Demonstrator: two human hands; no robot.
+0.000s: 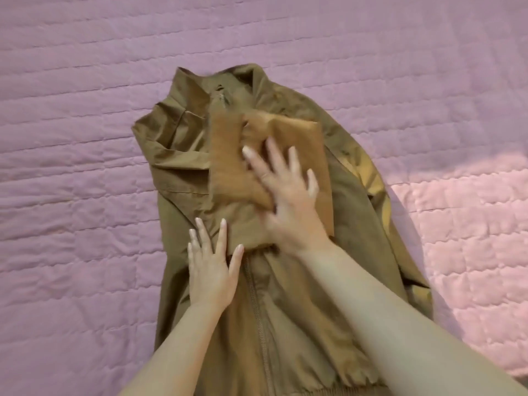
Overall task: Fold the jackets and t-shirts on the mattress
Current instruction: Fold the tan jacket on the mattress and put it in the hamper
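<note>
- Right forearm nearest the lens, crossing the jacket's (300, 324) lower half. Right hand (288, 201) flat, fingers spread, pressing the folded sleeves (225, 161) onto the chest; gripping nothing; slightly blurred.
- Mattress (85, 138): pink quilted cover, bare on the left, right and far sides of the jacket.
- Jacket olive-brown, front up, zipped, collar (223, 78) far, hem at the frame's bottom.
- Left hand (211, 275): flat, fingers straight, resting just left of the zipper (254, 298).
</note>
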